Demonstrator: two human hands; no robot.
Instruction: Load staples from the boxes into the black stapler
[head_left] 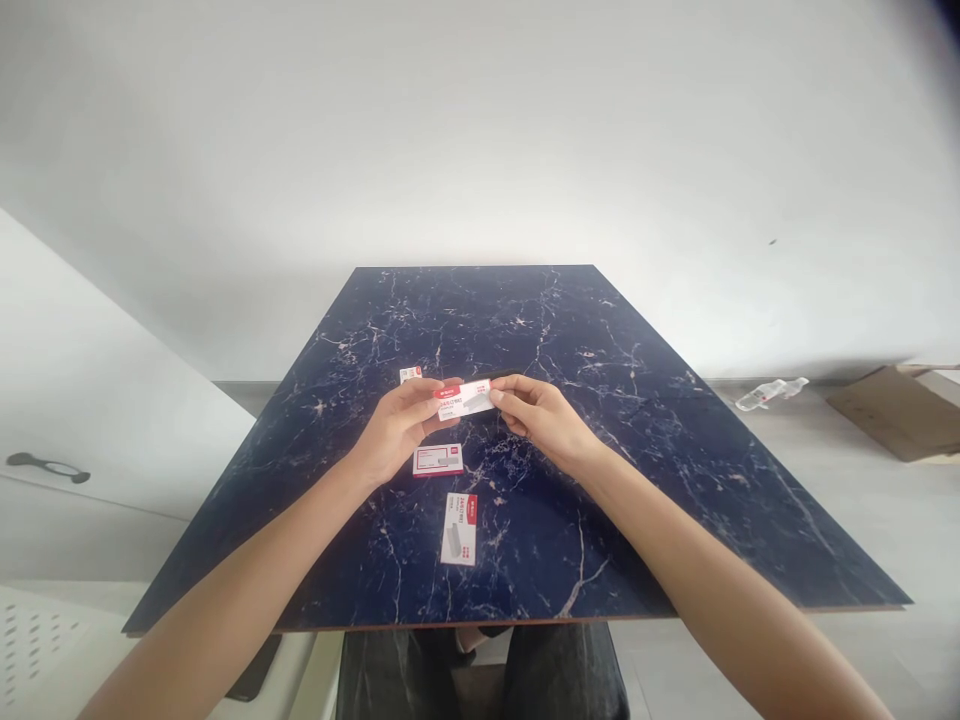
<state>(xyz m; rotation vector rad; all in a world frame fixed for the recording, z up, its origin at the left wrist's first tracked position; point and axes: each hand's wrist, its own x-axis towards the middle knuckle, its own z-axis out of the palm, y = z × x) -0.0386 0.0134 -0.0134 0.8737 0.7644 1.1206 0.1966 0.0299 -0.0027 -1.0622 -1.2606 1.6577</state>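
Note:
Over the middle of the dark blue marble table (pixel 600 420), both my hands hold one small white and red staple box (pixel 465 398). My left hand (pixel 401 425) pinches its left end and my right hand (pixel 540 415) pinches its right end, fingers closed on it. Just below my hands a second staple box (pixel 438 459) lies flat on the table. A third staple box (pixel 459 528) lies nearer to me, lengthwise. A small white and red item (pixel 410 374) sits on the table behind my left hand, partly hidden.
A white wall rises behind the table. On the floor at the right lie a plastic bottle (pixel 769 393) and a flattened cardboard box (pixel 896 410). A white cabinet (pixel 90 440) stands at the left. My legs show under the table's near edge.

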